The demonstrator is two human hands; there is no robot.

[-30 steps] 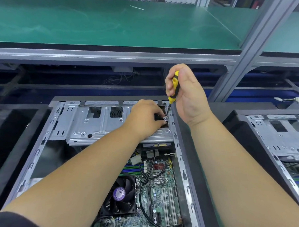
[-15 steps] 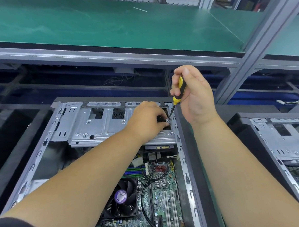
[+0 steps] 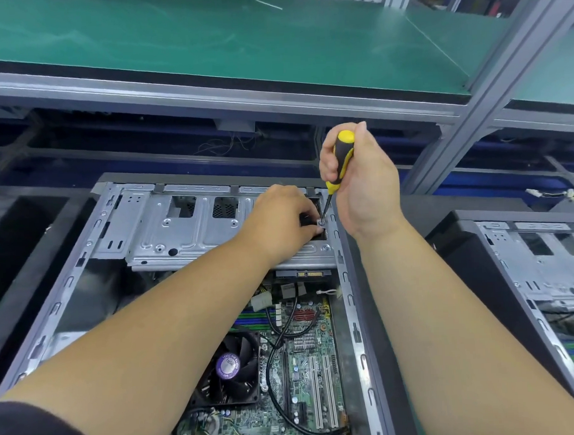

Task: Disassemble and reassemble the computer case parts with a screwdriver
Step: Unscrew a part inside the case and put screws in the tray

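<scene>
I count two open computer cases: the main computer case (image 3: 194,228) lies on its side in front of me, and a second case (image 3: 540,259) sits just beside it at the right edge. Inside the main one I see one silver drive cage (image 3: 167,229) across the far end, one motherboard (image 3: 305,364) nearer me, and one black CPU fan (image 3: 233,371) on it. One green-topped counter (image 3: 205,33) runs behind. Two hands work at the cage's right end. My right hand (image 3: 363,187) wraps one yellow-and-black screwdriver (image 3: 340,159), fingers curled round the handle, shaft slanting down-left to one screw (image 3: 321,223). My left hand (image 3: 282,224) rests on the cage, its fingers curled at the screw beside the tip; whether they pinch it I cannot tell. Compared with half a second ago, the right hand has rolled, so more of the handle and its yellow cap now show; the left hand has stayed put.
</scene>
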